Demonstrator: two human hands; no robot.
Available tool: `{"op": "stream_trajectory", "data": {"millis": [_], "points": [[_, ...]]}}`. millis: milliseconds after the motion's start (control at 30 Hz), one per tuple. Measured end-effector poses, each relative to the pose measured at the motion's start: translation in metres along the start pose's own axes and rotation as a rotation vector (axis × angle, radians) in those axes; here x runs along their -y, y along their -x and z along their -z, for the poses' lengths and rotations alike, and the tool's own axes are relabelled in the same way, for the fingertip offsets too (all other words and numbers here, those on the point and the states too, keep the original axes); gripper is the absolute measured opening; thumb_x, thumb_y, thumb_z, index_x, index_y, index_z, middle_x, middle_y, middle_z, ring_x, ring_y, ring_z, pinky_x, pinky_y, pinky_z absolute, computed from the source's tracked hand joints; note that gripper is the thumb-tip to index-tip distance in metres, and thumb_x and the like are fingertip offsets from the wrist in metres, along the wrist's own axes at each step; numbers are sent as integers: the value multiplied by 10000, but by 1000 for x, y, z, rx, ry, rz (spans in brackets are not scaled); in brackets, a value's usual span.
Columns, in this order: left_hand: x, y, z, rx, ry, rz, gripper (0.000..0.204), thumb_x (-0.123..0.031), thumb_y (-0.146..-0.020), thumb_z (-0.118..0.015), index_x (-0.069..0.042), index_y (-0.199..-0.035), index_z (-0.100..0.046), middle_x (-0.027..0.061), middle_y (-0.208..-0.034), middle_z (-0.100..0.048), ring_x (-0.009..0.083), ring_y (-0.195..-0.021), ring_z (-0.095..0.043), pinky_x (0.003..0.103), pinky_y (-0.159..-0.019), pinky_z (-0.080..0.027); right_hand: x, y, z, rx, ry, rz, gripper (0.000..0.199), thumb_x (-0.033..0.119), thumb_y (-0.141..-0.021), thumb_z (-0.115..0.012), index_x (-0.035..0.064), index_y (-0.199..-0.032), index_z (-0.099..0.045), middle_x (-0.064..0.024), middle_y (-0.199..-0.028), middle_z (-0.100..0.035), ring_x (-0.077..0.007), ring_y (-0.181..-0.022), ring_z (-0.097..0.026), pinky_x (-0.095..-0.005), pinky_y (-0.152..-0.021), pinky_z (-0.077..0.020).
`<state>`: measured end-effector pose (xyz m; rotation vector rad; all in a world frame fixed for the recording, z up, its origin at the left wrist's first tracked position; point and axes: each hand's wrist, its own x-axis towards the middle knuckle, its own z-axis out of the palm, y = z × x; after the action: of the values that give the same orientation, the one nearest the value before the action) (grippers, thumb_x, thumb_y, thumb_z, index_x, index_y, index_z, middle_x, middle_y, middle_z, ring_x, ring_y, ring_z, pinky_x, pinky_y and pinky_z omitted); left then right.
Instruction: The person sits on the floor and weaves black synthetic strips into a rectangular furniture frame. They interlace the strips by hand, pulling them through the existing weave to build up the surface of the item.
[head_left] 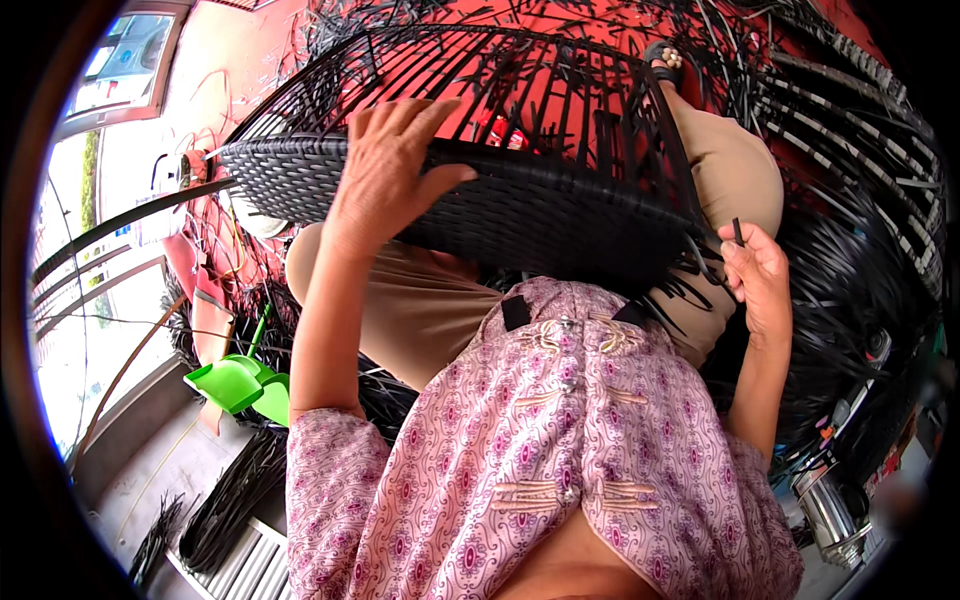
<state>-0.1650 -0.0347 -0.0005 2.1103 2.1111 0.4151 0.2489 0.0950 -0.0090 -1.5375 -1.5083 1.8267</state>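
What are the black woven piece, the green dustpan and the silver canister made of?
Black woven piece: probably plastic wicker, smooth with a slight sheen along the weave.
Green dustpan: likely moulded plastic, evenly coloured and smooth.
Silver canister: seemingly polished metal, given its mirror-like reflections, though a metallic coating is possible.

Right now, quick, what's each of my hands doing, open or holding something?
Left hand: open, fingers spread, laid over the edge of the black woven frame.
Right hand: closed, pinching a black strip.
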Motion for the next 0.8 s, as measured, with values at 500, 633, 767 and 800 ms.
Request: {"op": "stream_trajectory", "data": {"millis": [500, 633, 767, 800], "points": [[-67, -27, -53, -3, 303, -127, 384, -248, -784, -826, -59, -1102, -725, 101, -1020, -617, 325, -1003, -606, 425, -896, -486, -3, 2, 2, 51, -46, 23, 212, 144, -995, -660, 22, -1168, -671, 74, -704, -513, -5, -584, -425, -176, -480, -297], [-81, -25, -50, 23, 196, -148, 551, -394, -805, -811, -54, -1211, -658, 113, -1148, -601, 339, -1011, -616, 433, -904, -486, -4, 3, 1, 59, -56, 24, 220, 141, -1003, -649, 16, -1184, -664, 73, -733, -521, -2, -591, -420, -174, -484, -292], [-88, -33, -61, 53, 136, -160, 653, -517, -802, -787, -102, -1286, -642, 109, -1140, -631, 344, -967, -650, 428, -850, -513, -3, 6, -1, 61, -88, 48, 226, 136, -1004, -646, 8, -1190, -660, 67, -760, -539, 4, -605, -422, -172, -486, -299], [-90, -37, -59, 88, 137, -158, 664, -519, -799, -789, -117, -1306, -638, 106, -1105, -644, 344, -934, -657, 426, -829, -519, -1, 6, -3, 61, -92, 55, 227, 135, -1004, -646, 7, -1191, -659, 67, -762, -541, 5, -605, -423, -171, -486, -302]]}}
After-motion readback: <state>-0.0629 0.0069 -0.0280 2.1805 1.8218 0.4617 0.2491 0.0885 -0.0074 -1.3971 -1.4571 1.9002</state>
